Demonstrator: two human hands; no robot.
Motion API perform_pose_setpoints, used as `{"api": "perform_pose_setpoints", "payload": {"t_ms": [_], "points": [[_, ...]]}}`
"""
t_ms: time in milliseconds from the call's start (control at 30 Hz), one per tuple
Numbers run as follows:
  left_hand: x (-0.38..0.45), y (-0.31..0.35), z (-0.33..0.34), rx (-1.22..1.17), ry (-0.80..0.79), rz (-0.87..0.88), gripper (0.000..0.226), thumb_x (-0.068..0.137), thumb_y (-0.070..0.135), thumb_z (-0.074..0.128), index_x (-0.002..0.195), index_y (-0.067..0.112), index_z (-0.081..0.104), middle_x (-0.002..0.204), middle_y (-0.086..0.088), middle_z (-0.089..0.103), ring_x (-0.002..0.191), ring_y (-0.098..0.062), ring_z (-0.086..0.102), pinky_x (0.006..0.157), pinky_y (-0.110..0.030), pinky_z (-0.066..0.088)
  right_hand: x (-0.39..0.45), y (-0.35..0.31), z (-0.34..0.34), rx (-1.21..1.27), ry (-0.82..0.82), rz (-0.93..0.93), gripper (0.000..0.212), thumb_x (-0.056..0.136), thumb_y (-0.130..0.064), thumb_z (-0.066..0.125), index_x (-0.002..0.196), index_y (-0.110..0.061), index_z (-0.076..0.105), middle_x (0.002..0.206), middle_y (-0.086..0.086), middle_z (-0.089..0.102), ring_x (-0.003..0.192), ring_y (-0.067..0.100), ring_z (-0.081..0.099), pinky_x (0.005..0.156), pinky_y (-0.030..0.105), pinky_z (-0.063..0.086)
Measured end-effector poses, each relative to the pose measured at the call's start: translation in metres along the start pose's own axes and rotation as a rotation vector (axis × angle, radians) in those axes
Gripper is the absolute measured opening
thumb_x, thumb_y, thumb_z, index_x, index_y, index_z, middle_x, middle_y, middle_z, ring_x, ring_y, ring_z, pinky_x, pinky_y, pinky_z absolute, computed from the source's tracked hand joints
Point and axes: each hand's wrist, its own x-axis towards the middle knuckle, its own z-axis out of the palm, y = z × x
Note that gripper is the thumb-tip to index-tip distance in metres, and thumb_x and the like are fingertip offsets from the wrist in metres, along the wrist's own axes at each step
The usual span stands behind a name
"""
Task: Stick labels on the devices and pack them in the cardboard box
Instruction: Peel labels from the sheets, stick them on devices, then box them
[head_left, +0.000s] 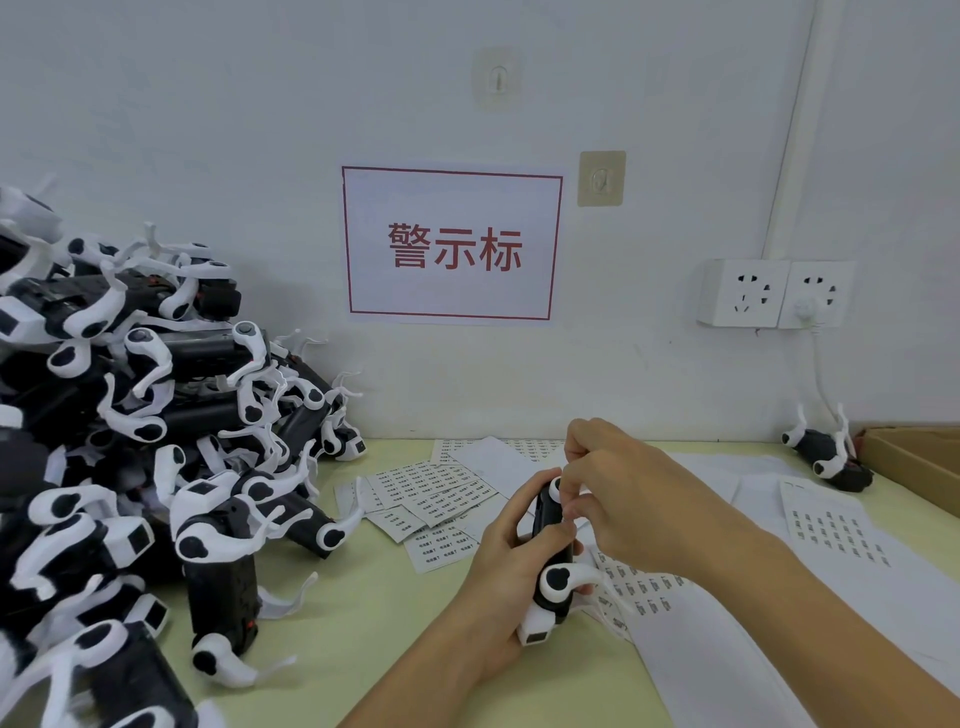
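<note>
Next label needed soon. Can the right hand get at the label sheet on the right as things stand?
Probably yes: the label sheet lies flat and uncovered just right of the right hand, with nothing between. That hand is now busy on the device.

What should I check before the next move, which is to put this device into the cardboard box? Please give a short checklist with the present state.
1. Device held firmly: ok, the left hand grips its body above the table.
2. Label fully pressed down: cannot tell, the right hand has its fingertips at the top of the device and hides the spot.
3. Right hand free to let go: not ok, it is working on the device.
4. Cardboard box within view: ok, at the right edge; its inside is not visible.
5. Label sheets at hand: ok, they lie spread on the table.
</note>
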Motion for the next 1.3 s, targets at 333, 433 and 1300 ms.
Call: {"api": "perform_pose_setpoints", "payload": {"t_ms": [333, 433, 1300], "points": [[0.0013, -0.0013, 0.0, 0.016, 0.018, 0.013, 0.047, 0.092, 0.004, 0.064, 0.115, 0.044, 0.069, 0.082, -0.015, 0.064, 0.067, -0.027, 0.061, 0.076, -0.044, 0.058, 0.0002, -0.0003, -0.0002, 0.029, -0.007, 0.003, 0.014, 0.094, -0.018, 0.059, 0.094, -0.022, 0.072, 0.098, -0.008, 0.04, 0.092, 0.01, 0.041, 0.08, 0.031, 0.047], [0.0008, -0.0013, 0.0005, 0.027, 0.017, 0.021, 0.046, 0.092, 0.004, 0.065, 0.116, 0.044, 0.069, 0.081, -0.013, 0.064, 0.066, -0.026, 0.061, 0.071, -0.04, 0.058, 0.0002, 0.0011, 0.0004, 0.038, -0.001, 0.0, 0.015, 0.095, -0.017, 0.058, 0.093, -0.021, 0.072, 0.097, -0.008, 0.04, 0.089, 0.007, 0.039, 0.079, 0.031, 0.047], [-0.0009, 0.0, 0.004, 0.088, 0.02, 0.04, 0.046, 0.077, 0.014, 0.065, 0.111, 0.043, 0.071, 0.078, -0.013, 0.059, 0.067, -0.029, 0.055, 0.073, -0.041, 0.058, 0.0004, 0.0046, 0.0026, 0.031, 0.04, -0.01, 0.015, 0.093, -0.026, 0.06, 0.091, -0.028, 0.074, 0.095, -0.014, 0.036, 0.079, -0.001, 0.038, 0.067, 0.021, 0.034]]}}
